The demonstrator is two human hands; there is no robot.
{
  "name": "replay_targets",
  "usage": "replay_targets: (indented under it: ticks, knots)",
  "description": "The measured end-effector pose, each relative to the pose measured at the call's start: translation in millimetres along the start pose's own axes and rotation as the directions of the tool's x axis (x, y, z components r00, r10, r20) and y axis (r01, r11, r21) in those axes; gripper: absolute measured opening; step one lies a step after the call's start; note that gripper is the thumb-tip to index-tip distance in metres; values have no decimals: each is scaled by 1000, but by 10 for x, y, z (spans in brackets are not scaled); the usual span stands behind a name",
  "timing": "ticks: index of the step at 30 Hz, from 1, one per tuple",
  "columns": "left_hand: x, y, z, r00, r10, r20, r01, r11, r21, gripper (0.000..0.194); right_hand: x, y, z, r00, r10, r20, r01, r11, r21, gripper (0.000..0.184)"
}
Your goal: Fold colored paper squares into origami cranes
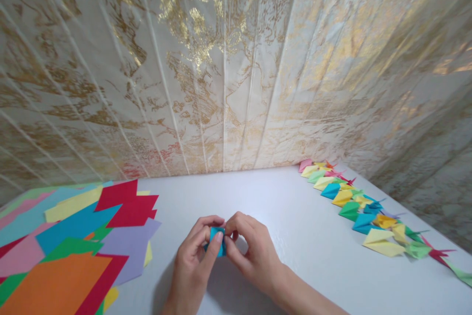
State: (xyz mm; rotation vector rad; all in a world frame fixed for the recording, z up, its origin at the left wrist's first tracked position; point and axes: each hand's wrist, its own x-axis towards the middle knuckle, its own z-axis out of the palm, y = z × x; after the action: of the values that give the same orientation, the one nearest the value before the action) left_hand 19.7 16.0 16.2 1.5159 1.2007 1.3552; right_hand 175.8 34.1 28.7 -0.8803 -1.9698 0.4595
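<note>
A small folded piece of blue origami paper point(222, 248) is held between my two hands, just above the white table. My left hand point(197, 256) grips it from the left, the thumb pressed on its front and the fingers behind. At its right edge, my right hand point(252, 248) pinches the paper between thumb and index finger. Parts of the paper are covered by the fingers, so its full shape is hidden.
Loose sheets of coloured paper, an orange sheet point(59, 280) among them, overlap on the left of the white table point(184, 197). Folded paper cranes point(365, 221) line the right edge. A gold-patterned curtain point(206, 69) hangs behind the table.
</note>
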Motion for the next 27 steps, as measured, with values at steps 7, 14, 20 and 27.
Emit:
replay_targets:
  ticks: [7, 14, 20, 27]
  knots:
    - [-30, -75, -8, 998, -58, 4, 58, 997, 58, 26, 44, 36, -44, 982, 98, -164, -82, 991, 103, 9]
    - [-16, -167, 0, 999, -50, -6, 50, 997, 66, 28, 4, 5, 24, 969, 230, -92, -212, 962, 171, 15]
    - [-5, -119, 31, 999, 16, 52, -20, 997, 70, 30, -6, -2, 57, 938, 342, -52, -314, 905, 287, 8]
    - [-18, -197, 13, 996, 91, 17, -93, 977, 194, 27, -49, 43, 134, 900, 430, -76, -388, 867, 313, 10]
